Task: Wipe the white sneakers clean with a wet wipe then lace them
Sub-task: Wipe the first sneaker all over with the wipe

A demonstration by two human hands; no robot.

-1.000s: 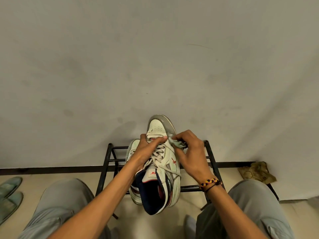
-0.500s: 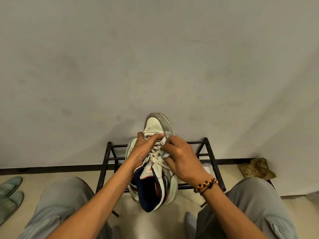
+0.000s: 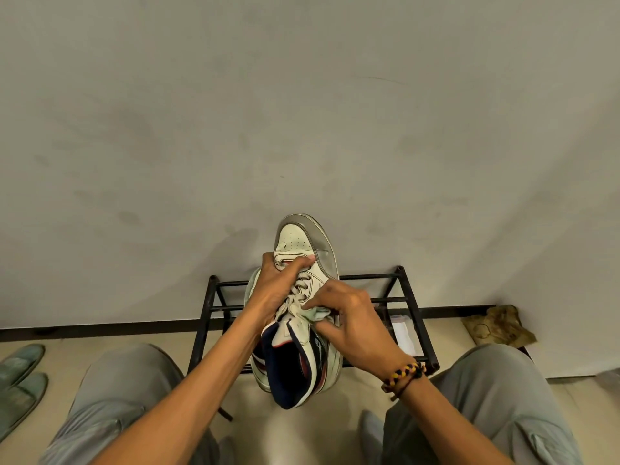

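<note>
Wiping stage, not finished. Left hand [image 3: 278, 286] grips the white leather high-top sneaker [image 3: 303, 310] w/ navy lining by its forefoot, held over the black metal shoe rack [image 3: 407, 297]. Right hand [image 3: 352, 323] pinches a crumpled pale wet wipe [image 3: 317, 313] against the tongue/laces. Second sneaker sits behind, mostly hidden; lacing judged undone.

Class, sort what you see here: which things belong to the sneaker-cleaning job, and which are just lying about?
Part of the job:
- white sneaker, gripped by the left hand
- wet wipe, pinched in the right hand
- laces

Just lying about:
- black rack
- green slippers
- crumpled brown cloth
</note>
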